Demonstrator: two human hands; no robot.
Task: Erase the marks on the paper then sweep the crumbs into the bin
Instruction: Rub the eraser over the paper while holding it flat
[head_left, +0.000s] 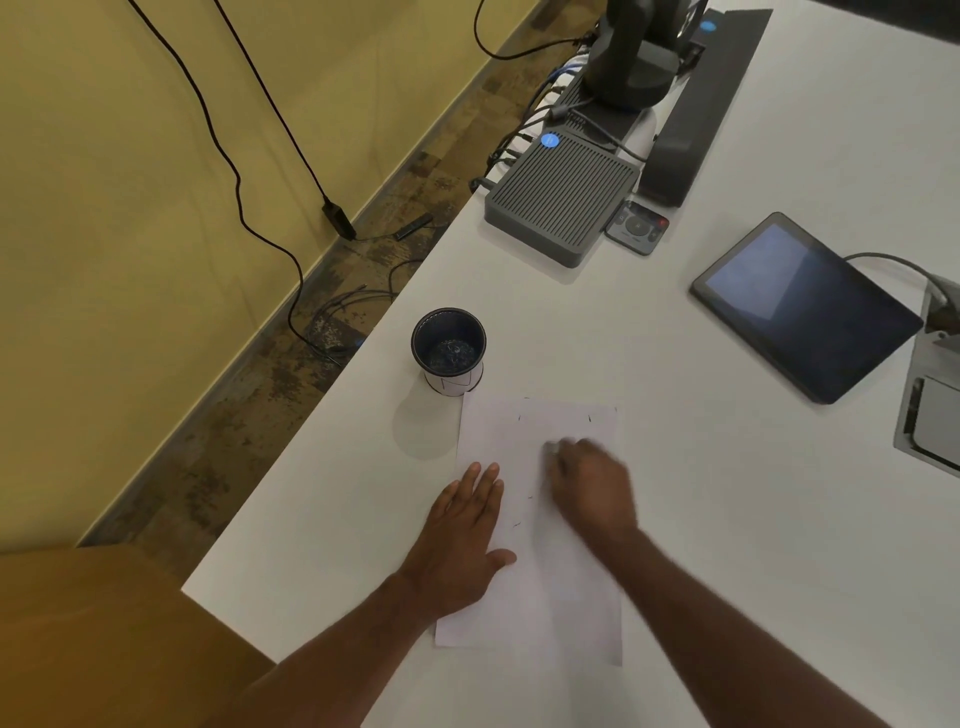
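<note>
A white sheet of paper lies on the white table, with a few short dark marks near its top edge and small dark crumbs near its middle. My left hand lies flat on the paper's left side, fingers spread, holding nothing. My right hand is blurred over the upper middle of the sheet, fingers closed on a small pale eraser that shows at the fingertips. A small black mesh bin stands upright just beyond the paper's top left corner.
The white table ends on the left, with floor and cables below. At the back stand a grey ribbed box, a remote, a black bar and a camera base. A dark tablet lies at the right, beside a grey cable hatch.
</note>
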